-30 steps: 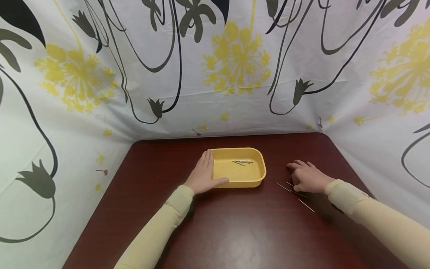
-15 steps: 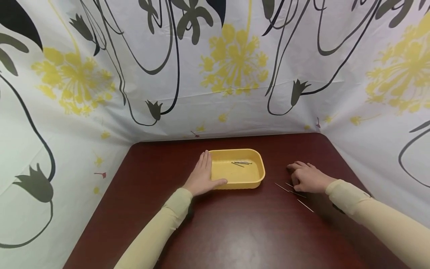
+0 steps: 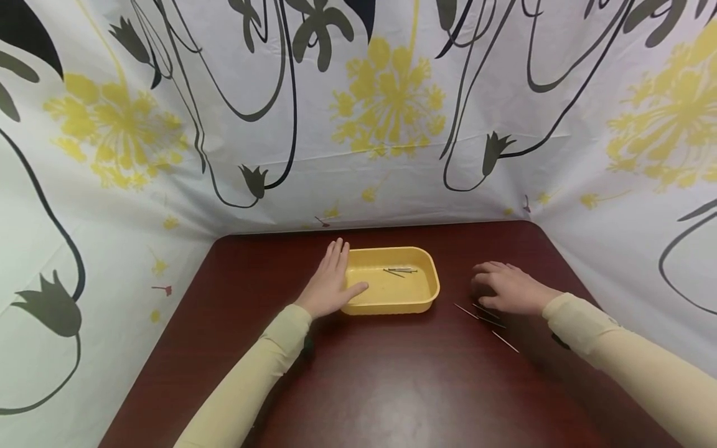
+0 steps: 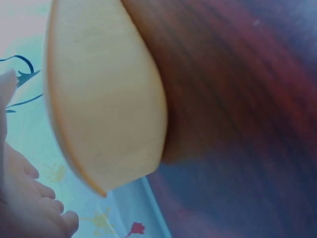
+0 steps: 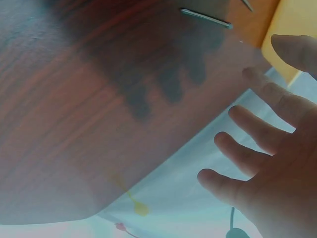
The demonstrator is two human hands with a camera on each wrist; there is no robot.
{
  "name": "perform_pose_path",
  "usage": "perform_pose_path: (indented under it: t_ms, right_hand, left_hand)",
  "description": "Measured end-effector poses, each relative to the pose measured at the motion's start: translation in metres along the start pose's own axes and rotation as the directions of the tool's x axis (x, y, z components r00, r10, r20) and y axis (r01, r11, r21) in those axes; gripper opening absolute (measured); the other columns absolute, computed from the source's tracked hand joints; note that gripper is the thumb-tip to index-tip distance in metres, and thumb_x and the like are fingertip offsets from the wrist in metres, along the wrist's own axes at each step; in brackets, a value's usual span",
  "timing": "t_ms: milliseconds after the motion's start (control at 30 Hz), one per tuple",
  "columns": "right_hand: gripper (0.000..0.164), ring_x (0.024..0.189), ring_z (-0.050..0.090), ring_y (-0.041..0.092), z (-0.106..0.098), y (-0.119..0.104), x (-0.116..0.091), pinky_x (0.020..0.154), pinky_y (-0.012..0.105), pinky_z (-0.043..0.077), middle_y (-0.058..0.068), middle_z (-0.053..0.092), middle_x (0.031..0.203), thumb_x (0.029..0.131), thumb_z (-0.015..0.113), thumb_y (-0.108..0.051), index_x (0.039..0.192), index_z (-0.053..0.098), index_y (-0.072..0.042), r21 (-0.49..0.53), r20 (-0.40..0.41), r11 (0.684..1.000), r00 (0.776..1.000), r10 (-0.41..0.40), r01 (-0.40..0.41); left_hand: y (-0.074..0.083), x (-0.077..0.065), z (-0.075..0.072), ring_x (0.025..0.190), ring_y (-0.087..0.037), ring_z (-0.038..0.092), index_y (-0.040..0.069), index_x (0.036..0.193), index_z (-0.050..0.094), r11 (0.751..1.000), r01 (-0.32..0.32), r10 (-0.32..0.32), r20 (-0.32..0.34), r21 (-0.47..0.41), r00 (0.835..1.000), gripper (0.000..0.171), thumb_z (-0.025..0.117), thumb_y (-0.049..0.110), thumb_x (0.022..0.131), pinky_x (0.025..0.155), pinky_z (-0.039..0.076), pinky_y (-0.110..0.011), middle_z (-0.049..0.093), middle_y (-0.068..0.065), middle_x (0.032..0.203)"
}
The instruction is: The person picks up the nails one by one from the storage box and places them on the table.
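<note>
A yellow plastic tray [image 3: 392, 307] stands toward the back of the table, with several thin nails [image 3: 400, 270] lying in it. At its left end is my left hand [image 3: 327, 283], fingers straight and thumb over the near rim. In the left wrist view, a gap shows between the fingers and the tray wall [image 4: 109, 99]. To the right of the tray, my right hand [image 3: 512, 289] hovers over several loose nails [image 3: 505, 341]. The right wrist view shows its fingers [image 5: 255, 124] spread with nothing between them, and a nail [image 5: 205, 18] lies on the tabletop beyond.
The dark reddish wooden table [image 3: 358, 386] has rounded back corners. A white cloth [image 3: 336, 143] with grey and yellow plant prints hangs behind it and along both sides.
My left hand has shifted slightly left, away from the tray's interior. The right hand has risen a little off the nails, and its bunched fingers have opened out. The nails appear unmoved.
</note>
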State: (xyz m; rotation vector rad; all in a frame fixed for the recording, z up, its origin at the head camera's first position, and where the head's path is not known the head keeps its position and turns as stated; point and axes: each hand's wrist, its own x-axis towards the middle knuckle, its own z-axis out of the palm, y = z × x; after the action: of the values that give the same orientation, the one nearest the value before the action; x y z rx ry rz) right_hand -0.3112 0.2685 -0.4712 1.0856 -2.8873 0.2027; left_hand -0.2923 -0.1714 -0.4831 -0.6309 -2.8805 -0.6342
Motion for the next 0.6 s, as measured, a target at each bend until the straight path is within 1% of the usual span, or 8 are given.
perform_pose_path:
  t_ms: [67,133,233,333,433,500,600]
  right_hand:
    - [0.043,0.128,0.049,0.044,-0.004,-0.004,0.001,0.099,0.065,0.04,0.022,0.057,0.135,0.086,0.079,-0.027,0.121,0.07,-0.005,0.016,-0.018,1.0,1.0,-0.005,0.006]
    - [0.051,0.129,0.048,0.043,-0.009,-0.008,0.003,0.101,0.064,0.039,0.022,0.055,0.137,0.088,0.078,-0.032,0.127,0.067,-0.001,0.029,-0.036,0.999,0.999,-0.013,0.014]
    - [0.064,0.133,0.045,0.042,-0.013,-0.014,0.007,0.105,0.062,0.036,0.023,0.051,0.143,0.091,0.074,-0.042,0.136,0.06,0.001,0.047,-0.044,0.999,0.999,-0.007,0.009]
    - [0.078,0.139,0.039,0.041,-0.015,-0.019,0.012,0.108,0.063,0.032,0.022,0.044,0.15,0.092,0.068,-0.055,0.146,0.051,0.0,0.069,-0.027,0.997,0.999,0.022,-0.02]
    - [0.092,0.144,0.031,0.04,-0.016,-0.026,0.018,0.11,0.065,0.028,0.02,0.035,0.157,0.091,0.062,-0.065,0.153,0.04,-0.001,0.097,-0.005,0.994,0.999,0.054,-0.053]
    - [0.099,0.146,0.027,0.039,-0.015,-0.031,0.022,0.111,0.066,0.025,0.019,0.03,0.16,0.089,0.061,-0.069,0.156,0.033,-0.001,0.111,-0.002,0.992,0.998,0.062,-0.062]
    - [0.109,0.148,0.023,0.038,-0.012,-0.037,0.027,0.111,0.067,0.023,0.018,0.023,0.163,0.086,0.06,-0.074,0.159,0.025,-0.001,0.118,-0.007,0.991,0.998,0.06,-0.059]
  left_hand:
    - [0.0,0.002,-0.005,0.153,-0.024,-0.009,0.017,0.162,-0.006,1.0,-0.013,0.013,0.009,-0.005,1.0,0.101,0.052,0.067,0.095,0.119,0.02,-0.05,-0.017,0.0,0.167]
    - [0.0,0.006,-0.009,0.154,-0.023,-0.007,0.019,0.163,-0.004,1.0,-0.031,0.031,0.021,0.005,0.999,0.098,0.05,0.066,0.096,0.116,0.028,-0.051,-0.017,0.001,0.167]
    - [0.001,0.012,-0.016,0.154,-0.025,0.0,0.021,0.164,0.002,0.998,-0.06,0.06,0.023,0.027,0.998,0.092,0.052,0.062,0.098,0.11,0.037,-0.053,-0.009,0.001,0.168]
    - [0.002,0.02,-0.023,0.153,-0.027,0.011,0.021,0.164,0.014,0.993,-0.103,0.103,0.001,0.051,0.995,0.084,0.058,0.053,0.099,0.109,0.038,-0.054,0.006,-0.002,0.169]
    - [0.005,0.028,-0.031,0.15,-0.029,0.023,0.019,0.16,0.03,0.985,-0.149,0.152,-0.03,0.088,0.988,0.074,0.063,0.044,0.099,0.11,0.037,-0.053,0.024,-0.006,0.165]
    - [0.008,0.034,-0.035,0.147,-0.028,0.031,0.017,0.156,0.041,0.978,-0.176,0.182,-0.045,0.112,0.982,0.067,0.066,0.04,0.098,0.11,0.038,-0.051,0.036,-0.008,0.16]
    - [0.016,0.044,-0.038,0.137,-0.025,0.046,0.017,0.146,0.055,0.97,-0.202,0.21,-0.044,0.138,0.977,0.054,0.068,0.037,0.098,0.106,0.043,-0.045,0.051,-0.006,0.148]
